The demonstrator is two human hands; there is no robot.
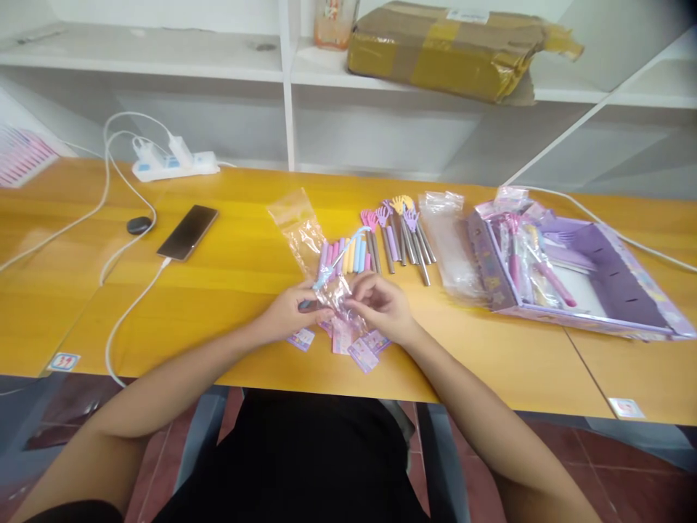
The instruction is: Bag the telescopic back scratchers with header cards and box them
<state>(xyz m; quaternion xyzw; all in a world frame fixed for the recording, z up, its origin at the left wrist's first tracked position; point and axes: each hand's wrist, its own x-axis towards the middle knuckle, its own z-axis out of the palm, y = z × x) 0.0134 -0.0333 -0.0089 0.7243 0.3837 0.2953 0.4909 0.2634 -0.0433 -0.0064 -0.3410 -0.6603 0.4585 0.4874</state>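
My left hand (297,311) is closed round a back scratcher (341,256) with a light blue end and a metal rod, which slants up to the right. My right hand (381,303) pinches the edge of a clear plastic bag (333,290) between the hands. Small purple and pink cards (363,354) lie below my fingers. Just beyond the hands is a row of pastel tubes (348,256). Several metal rods with small hand-shaped heads (403,218) lie behind and to the right. Another clear bag (301,226) lies at the upper left of the tubes.
Flat clear bags (449,247) lie beside a purple box (642,290) holding wrapped items at the right. A phone (188,232) on a white cable, a black object (139,225) and a power strip (174,166) are at the left. A taped carton (446,51) sits on the shelf.
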